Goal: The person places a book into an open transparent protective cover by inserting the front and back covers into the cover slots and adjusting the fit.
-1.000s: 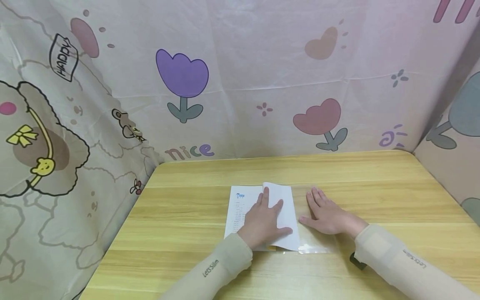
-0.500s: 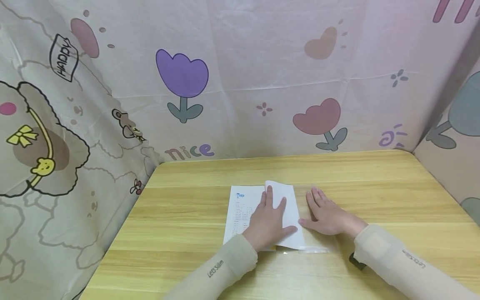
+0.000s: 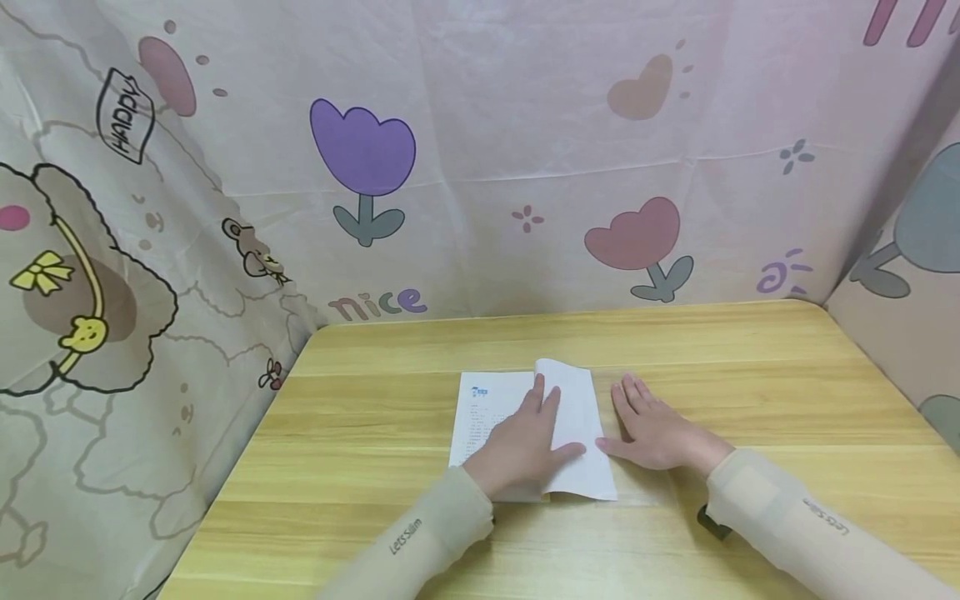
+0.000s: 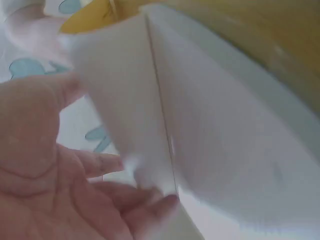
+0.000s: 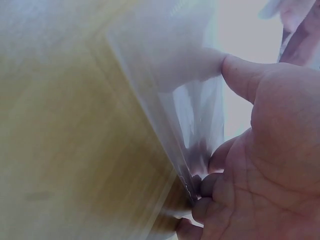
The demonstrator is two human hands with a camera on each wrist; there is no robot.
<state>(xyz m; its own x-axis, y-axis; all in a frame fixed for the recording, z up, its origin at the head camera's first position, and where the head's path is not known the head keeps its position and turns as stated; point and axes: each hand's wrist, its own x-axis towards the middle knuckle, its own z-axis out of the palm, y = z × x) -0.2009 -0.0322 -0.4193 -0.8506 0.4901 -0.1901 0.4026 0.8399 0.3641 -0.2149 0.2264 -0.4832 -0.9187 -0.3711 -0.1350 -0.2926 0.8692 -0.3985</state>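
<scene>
A thin paper booklet lies on the table, its printed left page [image 3: 480,412] showing small text and a blue heading. Over the right side a blank white page [image 3: 583,404] stands slightly raised along its edges. My left hand [image 3: 517,446] rests across the fold with fingers spread, touching the white page; the left wrist view shows that page [image 4: 235,130] curving up from the crease. Just right of the booklet, my right hand [image 3: 652,433] lies flat with fingers extended. Beneath its fingertips is a clear plastic sheet [image 5: 145,70], plainest in the right wrist view.
The wooden table [image 3: 360,400] stretches around the booklet on all sides. Behind it hangs a pale printed cloth [image 3: 495,125], with another cloth side [image 3: 97,433] at the left. A small black device [image 3: 713,522] sits under the right sleeve.
The white page has slid and spread rightward, covering more of the clear plastic. My left hand moved right with it, then drew back left. My right hand has stayed in place.
</scene>
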